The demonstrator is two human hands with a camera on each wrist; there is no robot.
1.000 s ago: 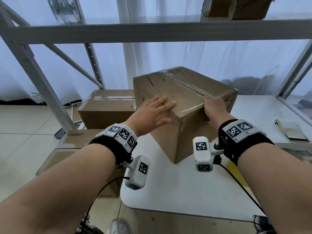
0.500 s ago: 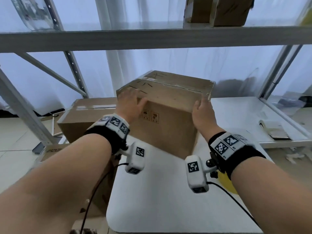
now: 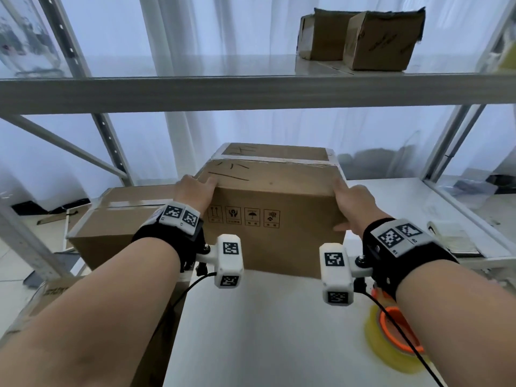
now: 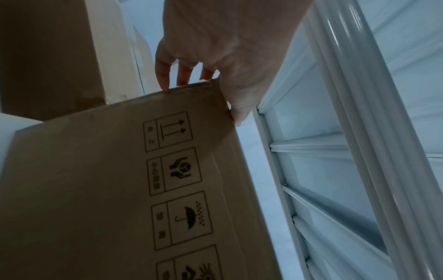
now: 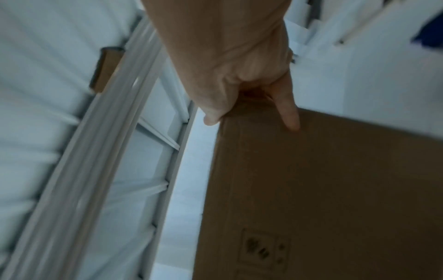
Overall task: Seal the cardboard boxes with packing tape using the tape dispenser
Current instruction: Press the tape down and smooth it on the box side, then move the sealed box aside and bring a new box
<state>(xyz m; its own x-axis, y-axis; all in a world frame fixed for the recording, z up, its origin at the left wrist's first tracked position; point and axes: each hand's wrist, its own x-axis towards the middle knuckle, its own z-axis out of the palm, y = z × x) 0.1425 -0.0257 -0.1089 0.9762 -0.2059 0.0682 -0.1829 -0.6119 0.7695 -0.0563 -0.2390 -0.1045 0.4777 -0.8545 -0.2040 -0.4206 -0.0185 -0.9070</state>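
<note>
Hands frame a brown cardboard box (image 3: 275,219) sealed with clear tape along its top seam, seen from the head camera. It stands on a white tabletop (image 3: 268,331), its near face printed with four black handling symbols, black pen marks on its lid. The left hand (image 3: 195,192) clasps the box's upper left corner, fingers laid over the top edge. The right hand (image 3: 353,203) holds the upper right corner, fingers on the side, thumb low on the near face. Both forearms reach forward, each wearing a black wristband with a white camera block. Just below the right wrist lies a roll of yellowish packing tape on an orange dispenser (image 3: 393,337), flat on the tabletop, partly hidden by the forearm. Left of the left hand sits a second taped brown cardboard box (image 3: 111,219), lower down. Above both hands, a grey metal shelf (image 3: 251,90) carries two small worn brown cartons (image 3: 363,40); their contents are out of sight.

From the left wrist, the left hand (image 4: 223,56) grips the box (image 4: 107,189) at its corner, three fingertips hooked over the top edge, thumb pressed along the side edge beside the printed symbols.

From the right wrist, a blurred view, the right hand (image 5: 239,66) grasps the box (image 5: 323,189) corner, one finger (image 5: 289,113) extended down the cardboard face, thumb wrapped over the adjoining edge.
</note>
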